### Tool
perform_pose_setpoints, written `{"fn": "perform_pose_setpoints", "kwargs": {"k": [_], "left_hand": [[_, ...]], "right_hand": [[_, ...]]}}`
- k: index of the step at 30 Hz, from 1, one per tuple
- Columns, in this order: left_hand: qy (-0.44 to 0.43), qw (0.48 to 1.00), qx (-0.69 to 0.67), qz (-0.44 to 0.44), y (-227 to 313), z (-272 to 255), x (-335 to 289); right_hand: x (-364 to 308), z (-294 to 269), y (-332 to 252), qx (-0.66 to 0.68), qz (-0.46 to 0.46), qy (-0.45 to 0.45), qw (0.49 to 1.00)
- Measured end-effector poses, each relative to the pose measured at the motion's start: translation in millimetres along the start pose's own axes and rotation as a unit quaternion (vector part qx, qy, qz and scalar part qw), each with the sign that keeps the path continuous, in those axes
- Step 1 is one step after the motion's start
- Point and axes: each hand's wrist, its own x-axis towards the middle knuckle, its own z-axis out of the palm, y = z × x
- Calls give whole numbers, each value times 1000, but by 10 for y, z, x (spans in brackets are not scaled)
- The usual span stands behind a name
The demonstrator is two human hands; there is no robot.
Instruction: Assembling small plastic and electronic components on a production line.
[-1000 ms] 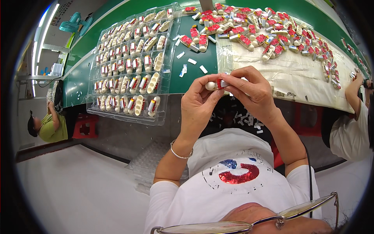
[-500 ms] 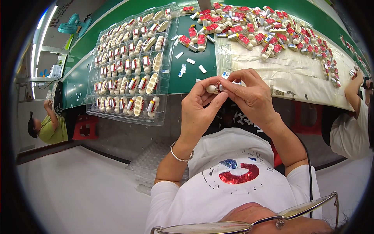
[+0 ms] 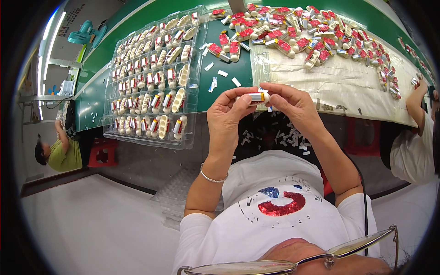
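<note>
Between both hands, above the table's front edge, is a small cream-coloured piece with a silver, yellow-ended cylinder like a battery along its side. My left hand pinches its left end, thumb in front and fingers behind. The fingertips of my right hand close on its right end. To the left lies a clear plastic tray with rows of similar cream pieces, most carrying such cylinders and red labels. Beyond my hands is a heap of red-labelled pieces with cylinders.
White paper slips are scattered on the green table; more lie on dark cloth at my lap. Tan sheeting covers the right part of the table. Other people sit at far left and right. A red stool stands at left.
The held piece has been turned so its silver cylinder now shows. My left hand has moved slightly left, and my right fingers have straightened along the piece's right end.
</note>
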Motion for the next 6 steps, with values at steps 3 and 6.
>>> {"fn": "perform_pose_setpoints", "kwargs": {"k": [3, 6], "left_hand": [[-14, 998, 54, 42, -16, 61, -48], [-20, 991, 97, 89, -36, 59, -64]], "right_hand": [[30, 76, -6, 58, -9, -25, 998], [38, 81, 15, 69, -10, -31, 997]]}}
